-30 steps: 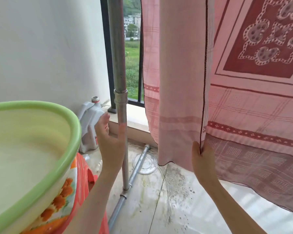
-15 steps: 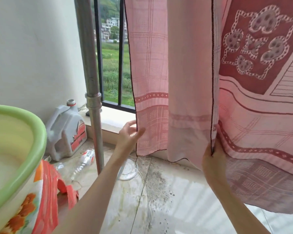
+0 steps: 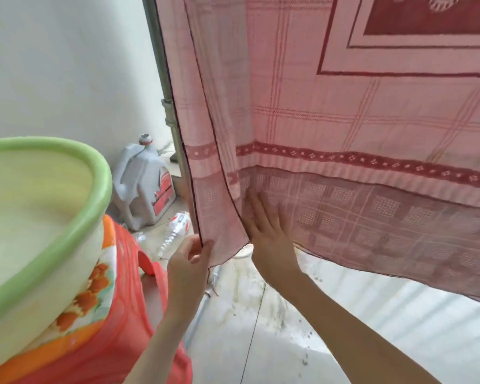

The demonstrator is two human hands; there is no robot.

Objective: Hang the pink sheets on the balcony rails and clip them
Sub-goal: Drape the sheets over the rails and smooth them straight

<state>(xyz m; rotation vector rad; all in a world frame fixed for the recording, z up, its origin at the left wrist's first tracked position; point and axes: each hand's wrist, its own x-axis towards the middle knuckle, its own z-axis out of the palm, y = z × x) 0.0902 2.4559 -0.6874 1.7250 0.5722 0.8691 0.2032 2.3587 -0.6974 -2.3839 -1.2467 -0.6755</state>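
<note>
A pink sheet [image 3: 330, 112] with dark red borders and a checked pattern hangs down from above and fills the upper right of the head view. My left hand [image 3: 190, 261] pinches its lower left corner between thumb and fingers. My right hand [image 3: 266, 231] lies flat, fingers spread, against the sheet's lower patterned band just right of that corner. The rail and any clips are out of view above.
A grey metal pole [image 3: 165, 87] stands behind the sheet's left edge by the white wall. A green-rimmed basin [image 3: 92, 173] sits on a red stool [image 3: 128, 333] at left. A grey jug [image 3: 144, 187] and an empty bottle [image 3: 175, 228] lie on the wet tiled floor.
My left hand has moved right and taken hold of the sheet's left corner. My right hand has let go of the hem and now presses flat on the cloth.
</note>
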